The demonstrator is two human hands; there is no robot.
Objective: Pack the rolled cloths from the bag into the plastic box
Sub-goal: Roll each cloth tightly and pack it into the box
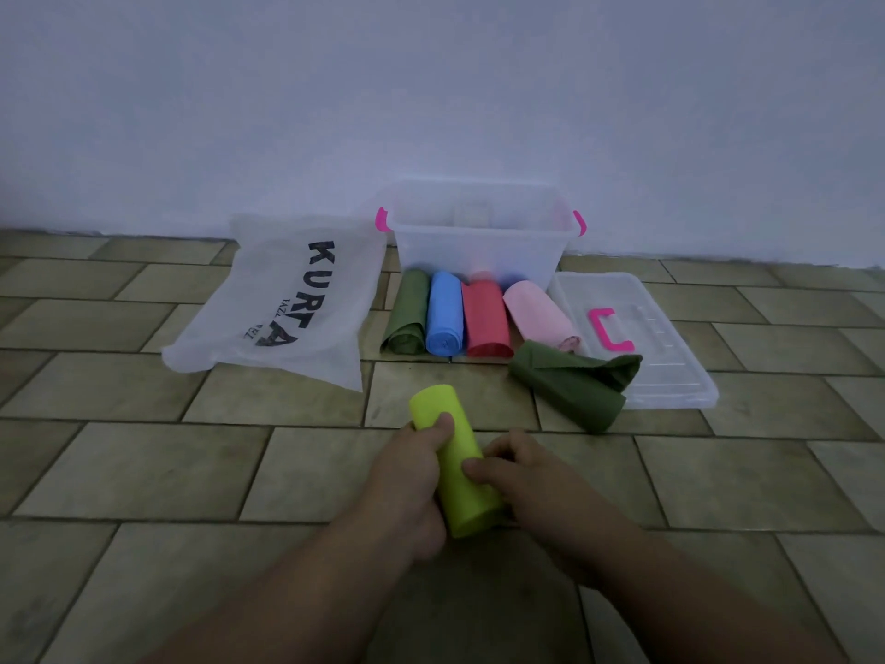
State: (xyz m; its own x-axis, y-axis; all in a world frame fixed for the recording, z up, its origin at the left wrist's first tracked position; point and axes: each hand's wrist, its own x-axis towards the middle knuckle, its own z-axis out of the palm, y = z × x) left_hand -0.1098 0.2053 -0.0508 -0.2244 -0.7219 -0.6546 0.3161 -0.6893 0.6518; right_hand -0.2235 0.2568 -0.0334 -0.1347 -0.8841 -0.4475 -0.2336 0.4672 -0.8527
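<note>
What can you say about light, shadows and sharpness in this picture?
Head view: dim, flat, bluish light; hardly any shadows on the floor; soft throughout, small print on the bag unreadable; no glare on the plastic box.

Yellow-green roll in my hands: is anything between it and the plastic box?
Yes: the olive roll, blue roll, red roll and pink roll lie in a row before the plastic box, between it and the yellow-green roll. Lifting over them should clear.
</note>
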